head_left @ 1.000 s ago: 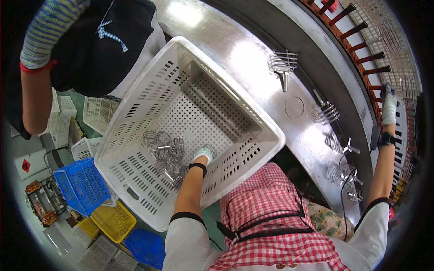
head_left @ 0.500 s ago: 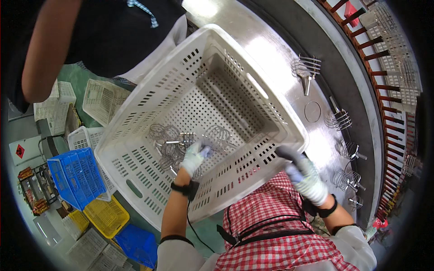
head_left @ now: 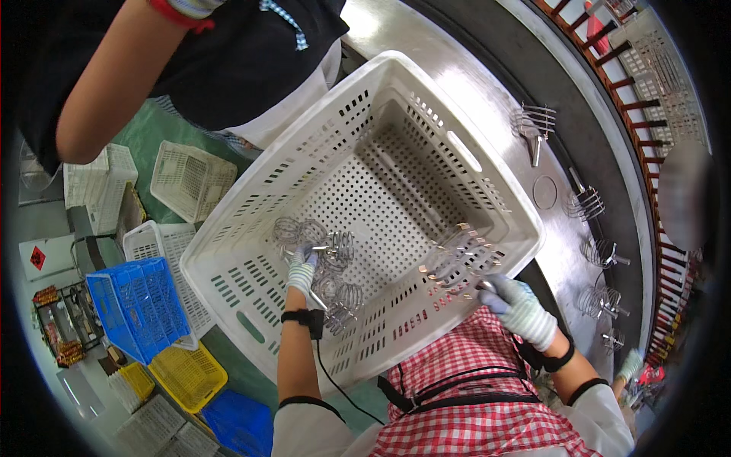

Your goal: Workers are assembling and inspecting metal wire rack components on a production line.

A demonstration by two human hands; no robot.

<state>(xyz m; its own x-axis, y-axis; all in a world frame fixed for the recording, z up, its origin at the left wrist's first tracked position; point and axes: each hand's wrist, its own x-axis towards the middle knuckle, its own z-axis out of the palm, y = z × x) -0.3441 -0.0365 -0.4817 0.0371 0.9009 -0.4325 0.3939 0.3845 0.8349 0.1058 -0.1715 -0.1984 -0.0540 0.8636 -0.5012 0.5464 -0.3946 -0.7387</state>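
Note:
A large white perforated crate (head_left: 251,228) sits in front of me, tilted. My left hand (head_left: 302,266), in a pale glove, reaches into it and closes on a pile of wire whisk heads (head_left: 329,263) near the crate's lower left. My right hand (head_left: 518,305), also gloved, holds another bunch of wire whisk heads (head_left: 457,259) just over the crate's near right rim.
Another person in a dark top and white apron (head_left: 228,68) stands beyond the crate. More wire whisk heads (head_left: 533,126) stand spaced along the curved steel conveyor (head_left: 487,84) at right. Blue (head_left: 137,305), yellow (head_left: 186,373) and white baskets (head_left: 183,179) sit on the floor at left.
My right hand came back from the far right conveyor and now holds a bunch of whisk heads at the crate's rim. My left hand stayed on the pile inside the crate.

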